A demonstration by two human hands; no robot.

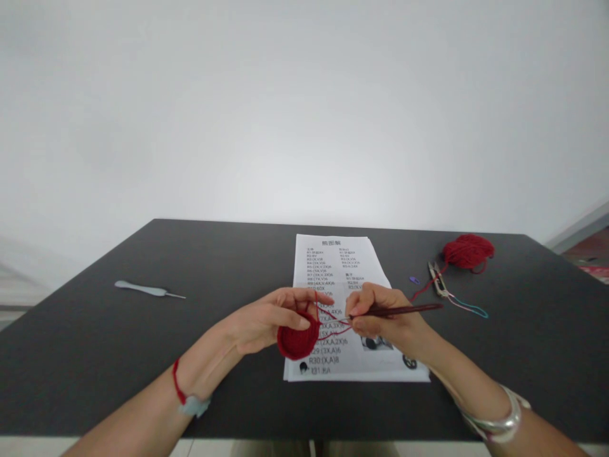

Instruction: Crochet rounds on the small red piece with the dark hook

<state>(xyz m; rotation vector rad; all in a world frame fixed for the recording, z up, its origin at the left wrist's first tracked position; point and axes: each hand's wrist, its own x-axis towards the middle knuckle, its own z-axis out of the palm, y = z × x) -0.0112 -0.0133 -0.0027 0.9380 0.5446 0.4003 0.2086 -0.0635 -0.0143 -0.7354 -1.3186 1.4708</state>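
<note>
My left hand (280, 317) pinches a round red crochet piece (297, 339) between thumb and fingers, with red yarn (317, 306) running up over the index finger. In my right hand (375, 311) is a crochet hook with a dark handle (409, 310), held like a pen. Its metal shaft points left to the edge of the crochet piece, where strands of yarn meet it. Whether the tip sits inside a stitch is too small to tell. Both hands are above printed pattern sheets (333, 266).
A red yarn ball (469, 252) lies at the back right, its strand leading toward my hands. Beside it are small thread snips (438, 279) with a cord loop and a purple stitch marker (414, 280). A light grey crochet hook (143, 289) rests on the dark table (228, 254) at left.
</note>
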